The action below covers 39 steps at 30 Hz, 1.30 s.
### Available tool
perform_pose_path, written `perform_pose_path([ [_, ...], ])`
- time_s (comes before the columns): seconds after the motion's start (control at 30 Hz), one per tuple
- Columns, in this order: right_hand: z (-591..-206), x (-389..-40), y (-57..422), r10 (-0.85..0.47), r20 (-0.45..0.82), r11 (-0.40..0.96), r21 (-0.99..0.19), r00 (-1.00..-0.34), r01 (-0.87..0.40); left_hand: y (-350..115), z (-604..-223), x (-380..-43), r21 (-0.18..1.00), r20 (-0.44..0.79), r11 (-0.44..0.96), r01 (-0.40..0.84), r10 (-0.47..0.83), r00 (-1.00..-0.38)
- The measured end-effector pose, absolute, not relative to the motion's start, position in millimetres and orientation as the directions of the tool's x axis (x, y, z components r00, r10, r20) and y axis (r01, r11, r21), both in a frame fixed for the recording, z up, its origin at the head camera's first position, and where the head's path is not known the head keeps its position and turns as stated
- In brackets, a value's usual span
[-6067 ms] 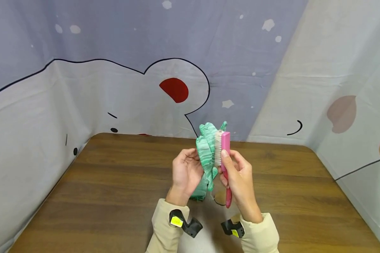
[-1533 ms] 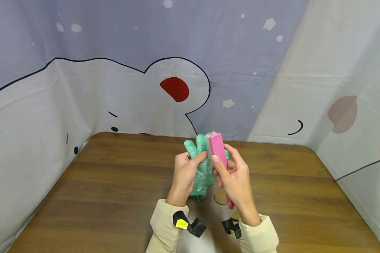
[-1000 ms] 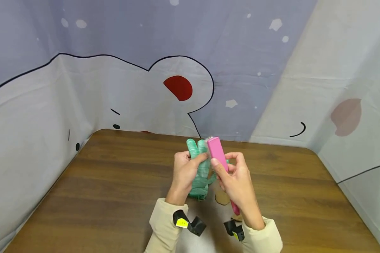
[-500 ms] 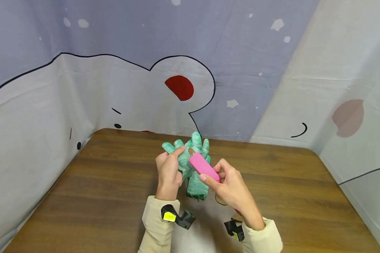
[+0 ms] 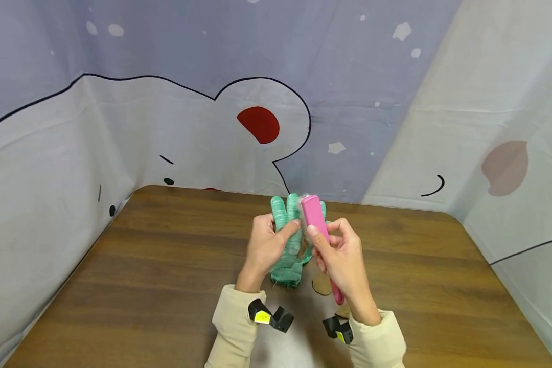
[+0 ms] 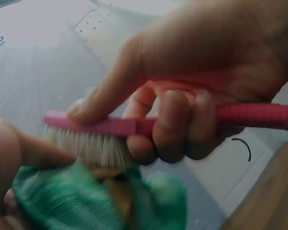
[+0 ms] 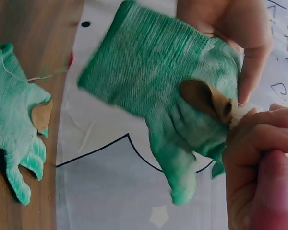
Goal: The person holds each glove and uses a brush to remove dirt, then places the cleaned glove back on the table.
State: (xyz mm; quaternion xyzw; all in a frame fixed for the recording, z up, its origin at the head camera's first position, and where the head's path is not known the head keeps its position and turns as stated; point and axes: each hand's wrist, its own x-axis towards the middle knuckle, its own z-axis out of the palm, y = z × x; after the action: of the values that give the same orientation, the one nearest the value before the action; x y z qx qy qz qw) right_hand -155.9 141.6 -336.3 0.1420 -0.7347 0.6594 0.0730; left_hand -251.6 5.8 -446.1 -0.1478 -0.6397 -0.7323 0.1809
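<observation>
My left hand (image 5: 267, 248) pinches a green knitted glove (image 7: 134, 62), thumb across its front, with glove fingers sticking up past the hand. In my right hand (image 5: 345, 260) is a pink-handled scrubbing brush (image 5: 315, 212), thumb laid along the back of its head. The white bristles (image 6: 93, 146) face the glove and meet it beside a loose brown patch (image 7: 199, 96), as both wrist views show. My left fingertip reaches right up to the bristles in the left wrist view. A second green glove (image 7: 14, 108) lies on the table, also bearing a brown patch.
A round tan piece with a dark edge (image 5: 322, 284) lies on the wooden table (image 5: 165, 266) below the hands, with another tan piece (image 5: 343, 311) near the right wrist. Printed cloth (image 5: 188, 138) hangs around the table. Both wrists carry black camera mounts (image 5: 282, 319).
Over the last half second my left hand has moved right with the glove, and the brush has swung more upright. Earliest, the left palm was turned up beside the glove; now the thumb presses over it.
</observation>
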Motion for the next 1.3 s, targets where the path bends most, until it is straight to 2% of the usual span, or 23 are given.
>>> perform_pose_path([
  [0.1,-338.4,-155.4,138.9,-0.151,0.256,0.137,-0.951,-0.955,-0.276,4.3,-430.2,-241.6,0.904,0.372,-0.156,0.398,-0.17,-0.912],
  [0.3,-337.1,-151.0,136.0,-0.158,0.188,0.287,-0.93,-0.969,-0.227,-3.5,-486.1,-285.4,0.868,0.261,-0.331,0.37,-0.328,-0.908],
  [0.4,-335.7,-149.5,136.5,-0.185,0.185,0.385,-0.89,-0.965,-0.244,-14.6,-495.4,-296.3,0.824,0.216,-0.425,0.375,-0.376,-0.901],
  [0.53,-331.9,-147.9,139.6,-0.239,0.153,0.491,-0.833,-0.959,-0.256,-24.8,-464.0,-277.1,0.815,0.146,-0.467,0.343,-0.407,-0.902],
  [0.63,-328.3,-147.0,144.0,-0.249,0.104,0.466,-0.859,-0.963,-0.213,-22.8,-429.2,-250.9,0.859,0.116,-0.424,0.288,-0.386,-0.915],
  [0.73,-325.2,-146.6,147.6,-0.25,0.103,0.344,-0.92,-0.963,-0.187,-15.6,-413.4,-237.1,0.907,0.138,-0.326,0.267,-0.369,-0.919],
  [0.8,-324.6,-146.6,147.9,-0.24,0.145,0.26,-0.943,-0.96,-0.207,-10.7,-402.9,-227.9,0.932,0.17,-0.249,0.263,-0.339,-0.925],
  [0.83,-324.9,-146.9,147.5,-0.232,0.172,0.218,-0.95,-0.957,-0.224,-7.6,-411.2,-232.8,0.935,0.198,-0.22,0.277,-0.323,-0.926],
  [0.97,-331.2,-151.0,143.2,-0.167,0.289,0.115,-0.944,-0.943,-0.31,-2.3,-385.2,-211.5,0.95,0.226,-0.163,0.266,-0.232,-0.946],
  [1.07,-336.4,-154.1,140.1,-0.113,0.303,0.129,-0.94,-0.946,-0.317,0.4,-361.4,-194.6,0.952,0.208,-0.18,0.246,-0.207,-0.956],
  [1.1,-337.7,-154.8,139.3,-0.103,0.296,0.149,-0.939,-0.95,-0.309,1.3,-364.3,-197.3,0.946,0.218,-0.19,0.262,-0.227,-0.949],
  [1.2,-338.7,-154.3,137.9,-0.106,0.24,0.236,-0.937,-0.965,-0.259,1.3,-399.5,-224.3,0.889,0.258,-0.295,0.35,-0.31,-0.915],
  [1.3,-337.7,-152.1,137.9,-0.163,0.193,0.287,-0.929,-0.968,-0.234,-5.3,-422.8,-244.1,0.793,0.239,-0.441,0.421,-0.411,-0.88],
])
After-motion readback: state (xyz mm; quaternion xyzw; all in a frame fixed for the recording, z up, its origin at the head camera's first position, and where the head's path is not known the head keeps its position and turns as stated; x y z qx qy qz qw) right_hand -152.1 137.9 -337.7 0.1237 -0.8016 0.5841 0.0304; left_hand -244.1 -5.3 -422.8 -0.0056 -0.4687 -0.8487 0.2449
